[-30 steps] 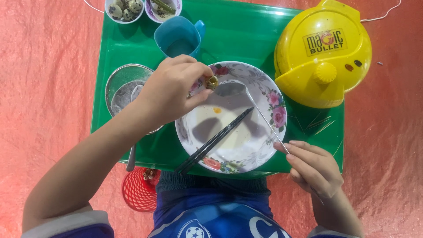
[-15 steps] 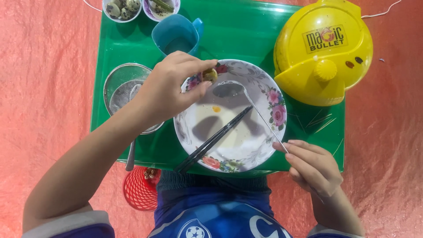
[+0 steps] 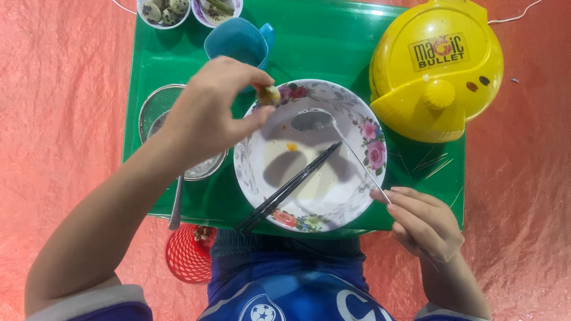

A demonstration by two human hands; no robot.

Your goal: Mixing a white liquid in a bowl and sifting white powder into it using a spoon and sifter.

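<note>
Head view looks straight down on a salmon-pink cloth (image 3: 47,119) that fills the frame edge to edge. On it, in the upper middle, sits a green table (image 3: 333,47). At the upper right of the frame, overhanging the table's right side, stands a round yellow lidded cooker (image 3: 437,71) with a knob on its lid. At centre lies a white bowl (image 3: 309,154) with a flowered rim, holding a thin pool of pale liquid and a small orange spot. A pair of black chopsticks (image 3: 291,187) rests slantwise across the bowl, tips near its middle, ends over the lower left rim. Left of the bowl, partly under the left arm, is a metal sieve (image 3: 160,119), its handle running down off the table's lower edge. Above the bowl stands a blue cup (image 3: 238,41). Two small bowls are cut off by the top edge at upper left; one holds speckled quail eggs (image 3: 160,9). A red mesh basket (image 3: 187,255) sits at lower left, below the table.

The left hand (image 3: 208,113) hovers over the bowl's upper left rim, its grip clamped by fingertips on a small speckled egg (image 3: 269,95). The right hand (image 3: 425,223), lower right, has its grip closed on the handle of a metal spoon (image 3: 315,122) whose scoop lies inside the bowl.
</note>
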